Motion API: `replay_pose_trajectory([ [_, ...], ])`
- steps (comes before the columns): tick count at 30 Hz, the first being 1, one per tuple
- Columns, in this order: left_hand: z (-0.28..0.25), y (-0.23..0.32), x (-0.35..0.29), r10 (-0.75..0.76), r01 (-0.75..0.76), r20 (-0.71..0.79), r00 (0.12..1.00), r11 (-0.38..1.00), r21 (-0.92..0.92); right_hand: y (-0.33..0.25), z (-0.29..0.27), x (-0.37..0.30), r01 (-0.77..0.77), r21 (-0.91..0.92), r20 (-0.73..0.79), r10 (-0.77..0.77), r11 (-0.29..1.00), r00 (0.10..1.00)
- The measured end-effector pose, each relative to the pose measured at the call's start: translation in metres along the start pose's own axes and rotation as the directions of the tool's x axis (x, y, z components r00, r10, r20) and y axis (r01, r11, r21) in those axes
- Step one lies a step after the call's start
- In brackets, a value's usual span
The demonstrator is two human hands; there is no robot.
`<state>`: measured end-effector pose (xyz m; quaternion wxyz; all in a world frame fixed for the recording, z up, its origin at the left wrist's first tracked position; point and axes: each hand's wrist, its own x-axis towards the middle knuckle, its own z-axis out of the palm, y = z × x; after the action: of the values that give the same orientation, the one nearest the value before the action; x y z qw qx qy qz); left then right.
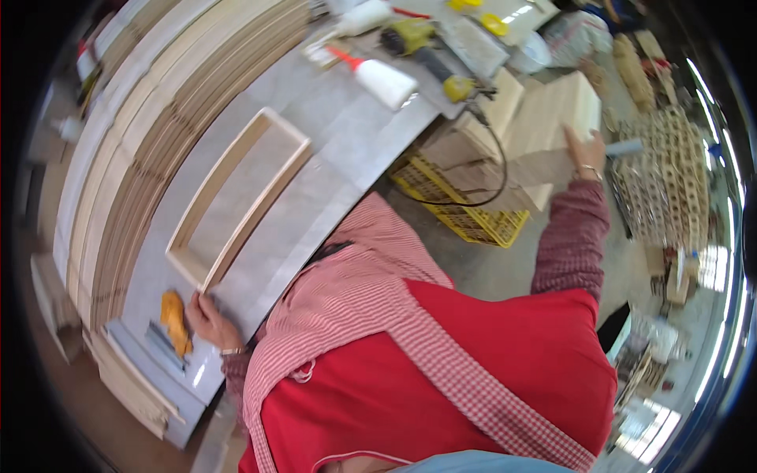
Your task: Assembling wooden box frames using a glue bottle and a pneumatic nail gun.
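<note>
A rectangular wooden frame with open middle lies on the grey tabletop. At its near corner is my left hand, fingers closed against the wood. My right arm stretches out to the right, where my right hand grips the end of a pale wooden board. That board is among several stacked boards on a yellow plastic crate. Blur hides how many boards the right fingers hold. Beside my left hand lie an orange-yellow tool and a thin grey metal strip.
Tall rows of wooden strips line the table's far left. A white glue bottle with red nozzle and a yellow-green power tool lie at the back. A black cable loops before the boards. Bundled slatted material stands at right.
</note>
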<state>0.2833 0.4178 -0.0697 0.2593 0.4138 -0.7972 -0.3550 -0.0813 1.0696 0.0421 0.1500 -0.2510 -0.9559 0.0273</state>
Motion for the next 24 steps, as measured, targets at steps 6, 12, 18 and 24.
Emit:
replay_pose_trajectory([
  [6,-0.008,0.014,-0.002,0.095,-0.093,0.034,0.995,0.994,-0.055,0.020,-0.001,0.020,0.084,0.186,-0.247,-0.036,0.979,0.968],
  [12,-0.053,0.097,0.043,0.430,-0.436,0.094,0.898,0.897,0.067,-0.146,-0.107,-0.098,0.619,0.608,-0.159,-0.688,0.497,0.708],
  [18,-0.026,0.229,0.071,0.729,-0.850,0.612,0.306,0.499,-0.170,-0.294,-0.082,-0.234,0.328,0.841,-0.366,-0.899,-0.429,-0.238],
  [24,-0.002,0.203,0.056,0.510,-0.799,0.842,0.175,0.573,-0.181,-0.310,-0.059,-0.266,0.213,0.841,-0.405,-0.839,-0.498,-0.364],
])
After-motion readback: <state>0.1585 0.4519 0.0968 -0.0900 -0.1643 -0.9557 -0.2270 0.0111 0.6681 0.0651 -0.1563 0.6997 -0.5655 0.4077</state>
